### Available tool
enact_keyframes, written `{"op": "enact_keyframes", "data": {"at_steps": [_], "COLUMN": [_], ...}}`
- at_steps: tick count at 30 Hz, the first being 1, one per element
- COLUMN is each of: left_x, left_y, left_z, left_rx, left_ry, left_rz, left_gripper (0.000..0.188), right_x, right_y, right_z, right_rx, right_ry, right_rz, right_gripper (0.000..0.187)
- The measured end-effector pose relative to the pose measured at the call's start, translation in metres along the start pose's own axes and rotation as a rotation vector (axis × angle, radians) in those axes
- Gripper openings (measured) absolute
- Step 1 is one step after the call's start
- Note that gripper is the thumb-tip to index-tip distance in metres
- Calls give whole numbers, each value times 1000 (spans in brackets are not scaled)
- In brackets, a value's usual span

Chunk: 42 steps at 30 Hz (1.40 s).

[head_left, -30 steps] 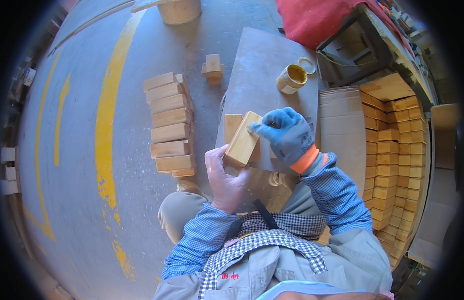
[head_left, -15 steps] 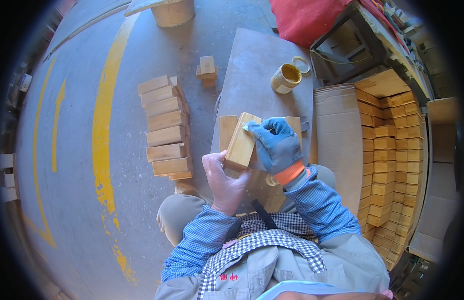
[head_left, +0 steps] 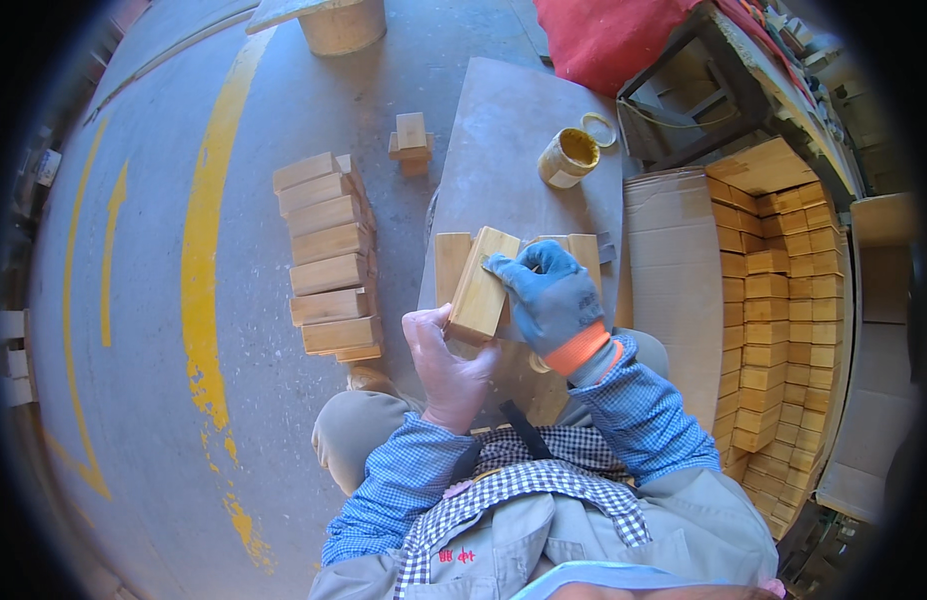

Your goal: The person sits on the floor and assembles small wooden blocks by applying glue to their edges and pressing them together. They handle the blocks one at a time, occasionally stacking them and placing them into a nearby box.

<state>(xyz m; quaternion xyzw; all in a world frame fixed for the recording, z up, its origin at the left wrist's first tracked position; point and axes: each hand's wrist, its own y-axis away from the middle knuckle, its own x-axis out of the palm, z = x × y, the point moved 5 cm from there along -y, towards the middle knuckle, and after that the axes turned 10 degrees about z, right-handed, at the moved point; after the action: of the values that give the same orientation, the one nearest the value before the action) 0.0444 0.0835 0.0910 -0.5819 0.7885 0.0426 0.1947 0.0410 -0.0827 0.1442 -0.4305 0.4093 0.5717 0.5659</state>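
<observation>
A pale wooden block point(head_left: 483, 285) with a groove along its side is held tilted in front of me. My left hand point(head_left: 449, 375), in a thin see-through glove, grips its lower end between thumb and fingers. My right hand point(head_left: 558, 300) wears a blue glove with an orange cuff. Its fingers are pinched together against the block's upper right side; whatever they hold is hidden. Behind the held block, more wooden blocks point(head_left: 451, 262) rest on a grey board point(head_left: 498, 130). An open can of yellowish paste point(head_left: 568, 160) stands farther up that board.
To the left, a row of wooden blocks point(head_left: 328, 250) sits on the floor, with a small stack point(head_left: 411, 140) beyond. A cardboard box point(head_left: 673, 270) filled with stacked blocks stands at right. A round lid point(head_left: 598, 130) lies by the can. Red cloth point(head_left: 608, 40) hangs at the back.
My right fingertips have shifted slightly down along the block, and the small pale bit at their tips no longer shows. My left hand keeps its hold.
</observation>
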Motion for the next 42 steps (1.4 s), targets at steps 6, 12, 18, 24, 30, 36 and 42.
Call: {"op": "enact_keyframes", "data": {"at_steps": [6,12,18,24,30,36,42], "left_x": [-1,0,1,1,2,3,1], "left_y": [0,0,0,0,0,0,0], "left_z": [0,1,0,0,2,3,3], "left_rx": [-7,-4,0,-3,-3,-10,-35], "left_ry": [-8,-8,6,13,40,34,75], "left_rz": [-7,-1,0,0,0,23,23], "left_gripper": [58,57,57,58,57,63,63], "right_x": [-6,11,17,14,13,14,3], "right_y": [-6,-9,-4,0,4,10,10], "right_z": [-26,-35,-33,-25,-21,-13,-4], "right_rx": [42,32,30,-37,-63,-80,-159], "right_ry": [-458,-569,-604,-546,-510,-530,-482], "right_rz": [-182,-143,-103,-171,-122,-75,21], "right_gripper": [32,30,32,27,33,43,49]}}
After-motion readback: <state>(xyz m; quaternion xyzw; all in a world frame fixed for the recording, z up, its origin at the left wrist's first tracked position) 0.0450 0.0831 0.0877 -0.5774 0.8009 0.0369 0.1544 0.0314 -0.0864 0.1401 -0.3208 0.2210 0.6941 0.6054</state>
